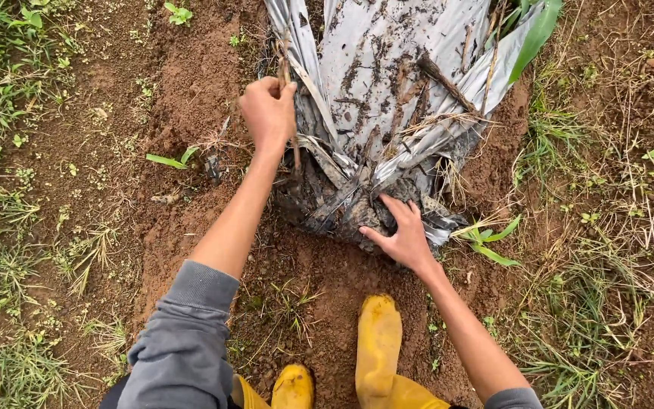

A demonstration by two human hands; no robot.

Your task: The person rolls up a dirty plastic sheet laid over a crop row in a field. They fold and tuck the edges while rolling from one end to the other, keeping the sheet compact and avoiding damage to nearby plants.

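The silver plastic sheet [387,83] lies on the soil ahead of me, muddy and streaked, its near end bunched into a dark crumpled fold just past my boots [376,341]. My left hand [268,113] sits at the sheet's left edge, fist closed around a thin brown stick [291,113] that stands upright against the plastic. My right hand [403,231] rests on the crumpled near end, fingers spread and pressed flat on the folds, not clenched. Dry stalks [448,83] and dirt lie across the sheet. A green leaf [535,34] hangs over its far right corner. Grass [9,227] borders the bare soil on both sides.
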